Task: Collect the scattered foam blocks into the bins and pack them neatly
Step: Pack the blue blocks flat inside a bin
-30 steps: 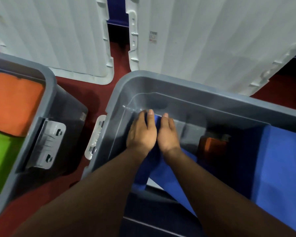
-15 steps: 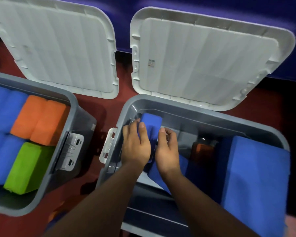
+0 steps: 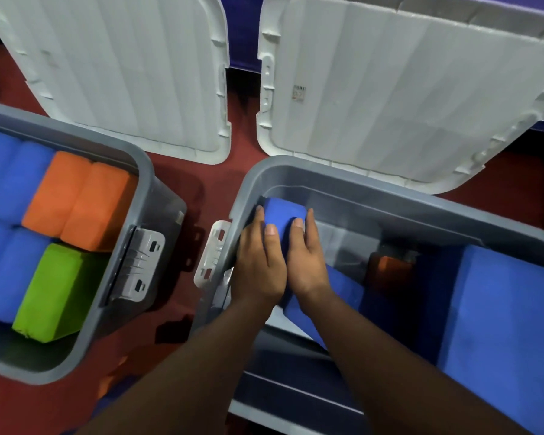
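Since half a second ago, the blue block (image 3: 283,215) sits closer into the far left corner of the right bin (image 3: 390,191), and both hands have drawn together around it.

Lids: two, white, lying open on the red floor (image 3: 201,189) across the top of the frame, the left lid (image 3: 123,73) and the right lid (image 3: 405,89).

Bins: two, grey. The left bin (image 3: 145,171) occupies the left of the frame; the right bin fills the centre and lower right.

Left bin contents, seven blocks packed side by side:
- four blue pieces (image 3: 16,271) along the left edge
- two orange blocks (image 3: 76,199) touching each other
- one green block (image 3: 54,293) just below the orange pair

Right bin contents, four blocks seen:
- one large blue slab (image 3: 509,324) at the right
- one blue block lying flat (image 3: 330,309) under the wrists
- the held blue block, upright against the corner wall
- one orange block (image 3: 390,271), deep in shadow at mid-bin

Hands: two, both inside the right bin. The left hand (image 3: 258,262) grips the held block's left side, fingers curled over it. The right hand (image 3: 308,259) grips its right side, likewise curled round it. The two hands touch along their inner edges.

Latches: two, white, one on each bin's facing end, the left latch (image 3: 142,265) and the right latch (image 3: 211,255).

Sticker (image 3: 299,94): one, on the right lid; print too small to read.
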A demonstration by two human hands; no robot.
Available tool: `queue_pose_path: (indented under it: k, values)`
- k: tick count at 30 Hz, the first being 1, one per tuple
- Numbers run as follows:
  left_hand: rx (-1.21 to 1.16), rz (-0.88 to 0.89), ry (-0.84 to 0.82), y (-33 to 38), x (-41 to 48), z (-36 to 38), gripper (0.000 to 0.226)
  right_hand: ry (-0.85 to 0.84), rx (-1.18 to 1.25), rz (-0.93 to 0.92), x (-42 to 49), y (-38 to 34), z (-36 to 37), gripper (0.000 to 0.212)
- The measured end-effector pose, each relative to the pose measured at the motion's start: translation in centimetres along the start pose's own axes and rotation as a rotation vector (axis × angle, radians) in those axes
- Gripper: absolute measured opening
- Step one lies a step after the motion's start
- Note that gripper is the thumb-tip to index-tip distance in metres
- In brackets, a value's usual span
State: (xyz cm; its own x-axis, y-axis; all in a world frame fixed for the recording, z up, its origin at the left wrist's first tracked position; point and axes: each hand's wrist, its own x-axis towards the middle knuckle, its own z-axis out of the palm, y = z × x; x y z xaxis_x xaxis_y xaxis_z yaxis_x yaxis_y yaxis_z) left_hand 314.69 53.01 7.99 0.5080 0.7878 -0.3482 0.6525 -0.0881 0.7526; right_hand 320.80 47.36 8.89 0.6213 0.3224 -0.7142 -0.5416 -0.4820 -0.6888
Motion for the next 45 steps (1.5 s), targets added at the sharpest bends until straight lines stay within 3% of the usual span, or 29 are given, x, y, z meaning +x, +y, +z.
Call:
queue_pose_path:
  k: [9,17,21,24,28,34,38,41,45]
  values:
    - [-0.068,0.043,-0.065,-0.2,1.4,0.5,0.066,0.04,-0.043,-0.055,2.0,0.5,-0.3,0.057]
    - [0.034,0.099,-0.11,-0.2,1.6,0.1,0.053,-0.022,-0.096,-0.027,1.8,-0.2,-0.5,0.06]
    - [0.088,0.276,0.015,-0.2,0.4,-0.8,0.06,0.03,-0.05,-0.047,1.4,-0.2,-1.0,0.059]
    - [0.102,0.381,0.176,-0.3,-1.2,-1.1,0.049,0.117,-0.011,-0.033,0.6,0.2,-1.9,0.061]
    - [0.202,0.436,0.161,-0.6,-4.8,-0.4,0.042,0.22,0.017,-0.037,-2.0,1.8,-4.6,0.056]
    - [0.181,0.278,-0.074,-2.1,-9.8,2.8,0.049,0.369,-0.113,-0.025,-6.2,7.9,-7.4,0.049]
    - [0.143,0.061,-0.26,-2.8,-11.3,5.2,0.05,0.418,-0.194,0.055,-8.5,10.1,-9.2,0.049]
    - [0.113,-0.01,-0.246,-3.3,-12.2,6.8,0.054,0.357,-0.237,0.185,-9.3,10.4,-10.4,0.052]
    - [0.107,-0.063,-0.247,-3.4,-12.9,7.8,0.051,0.381,-0.287,0.222,-8.8,9.8,-10.9,0.056]
